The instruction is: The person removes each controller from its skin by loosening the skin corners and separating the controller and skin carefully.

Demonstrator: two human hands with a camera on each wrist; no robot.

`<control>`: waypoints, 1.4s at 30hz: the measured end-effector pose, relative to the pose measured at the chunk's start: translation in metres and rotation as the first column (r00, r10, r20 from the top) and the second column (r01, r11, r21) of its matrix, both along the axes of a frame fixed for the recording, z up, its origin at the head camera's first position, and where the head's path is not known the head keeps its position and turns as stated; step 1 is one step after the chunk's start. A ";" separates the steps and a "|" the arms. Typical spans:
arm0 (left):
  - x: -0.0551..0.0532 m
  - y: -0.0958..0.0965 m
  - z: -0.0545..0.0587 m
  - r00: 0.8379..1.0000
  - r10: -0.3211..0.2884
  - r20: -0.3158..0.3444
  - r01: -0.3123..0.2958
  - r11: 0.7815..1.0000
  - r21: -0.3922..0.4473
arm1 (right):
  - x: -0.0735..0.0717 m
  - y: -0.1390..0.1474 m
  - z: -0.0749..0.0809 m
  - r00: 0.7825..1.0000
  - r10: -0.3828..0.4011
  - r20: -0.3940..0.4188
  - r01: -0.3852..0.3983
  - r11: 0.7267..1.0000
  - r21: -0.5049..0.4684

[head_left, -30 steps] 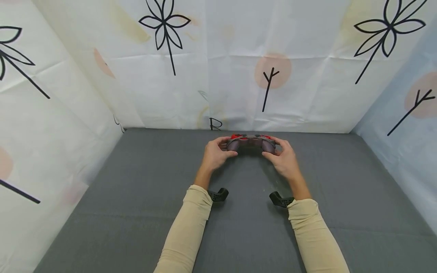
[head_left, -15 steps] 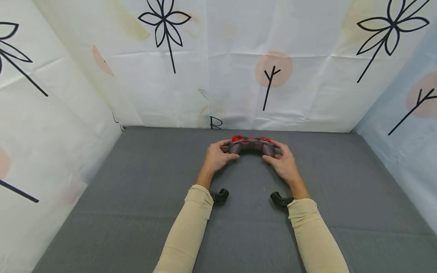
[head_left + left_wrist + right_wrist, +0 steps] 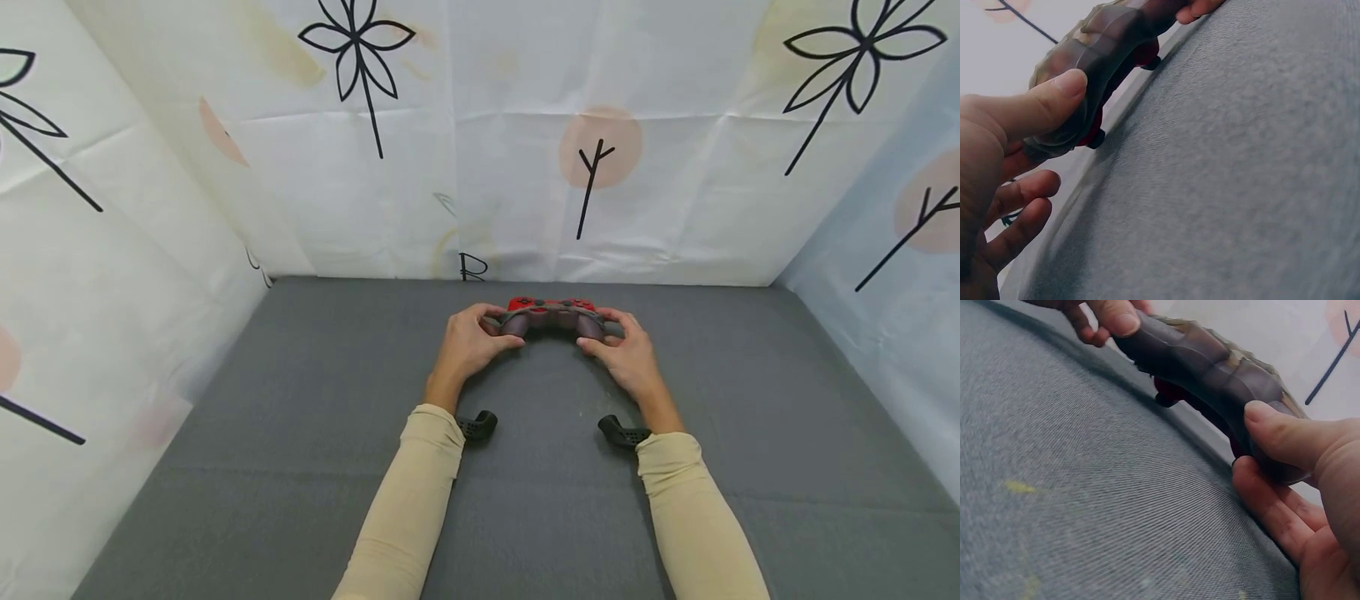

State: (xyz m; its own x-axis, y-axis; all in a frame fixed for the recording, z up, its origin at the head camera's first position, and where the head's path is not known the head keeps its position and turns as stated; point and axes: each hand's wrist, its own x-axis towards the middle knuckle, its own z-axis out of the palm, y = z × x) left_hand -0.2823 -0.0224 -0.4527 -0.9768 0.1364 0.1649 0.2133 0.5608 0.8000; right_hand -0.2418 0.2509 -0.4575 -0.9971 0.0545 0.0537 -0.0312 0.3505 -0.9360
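A game controller [image 3: 552, 318] with a dark grey, partly see-through shell and a red face is held between both hands near the far side of the table. The left hand [image 3: 472, 337] grips its left end, thumb on the near side of the grip. At the other end, the right hand [image 3: 627, 348] holds it the same way. In the left wrist view the left thumb [image 3: 1054, 100] presses on the shell [image 3: 1116, 31], with two fingers curled below and off it. Dark-tipped red thumbsticks [image 3: 1166, 394] stick out on the table side in the right wrist view.
A grey cloth [image 3: 360, 392] covers the table. White fabric walls [image 3: 510, 192] printed with flowers and trees stand behind and at both sides. Black wrist mounts [image 3: 480, 427] jut inward from both forearms over the cloth.
The controller has tipped slightly toward me, so more of its red face shows. Both hands keep their grip and have hardly moved; the head view has shifted a little.
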 end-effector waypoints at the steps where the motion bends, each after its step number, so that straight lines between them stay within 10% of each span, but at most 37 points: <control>1: 0.000 -0.001 0.000 1.000 -0.008 -0.002 0.008 1.000 0.003 | 0.000 0.001 0.000 1.000 0.004 0.010 -0.004 1.000 0.014; 18: 0.004 -0.007 0.001 0.980 -0.195 0.030 0.194 0.981 0.010 | 0.006 0.019 0.009 0.980 0.127 0.152 -0.138 0.988 0.067; 42: 0.006 -0.007 0.002 0.990 -0.142 -0.027 0.140 0.989 -0.050 | 0.004 0.002 0.010 0.996 0.038 0.080 -0.053 0.981 0.189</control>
State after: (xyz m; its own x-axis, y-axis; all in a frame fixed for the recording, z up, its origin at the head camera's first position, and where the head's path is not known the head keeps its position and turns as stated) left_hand -0.2765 -0.0297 -0.4503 -0.9420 0.2807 0.1838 0.3164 0.5612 0.7648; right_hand -0.2375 0.2533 -0.4471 -0.9998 0.0048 -0.0173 0.0172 0.5222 -0.8526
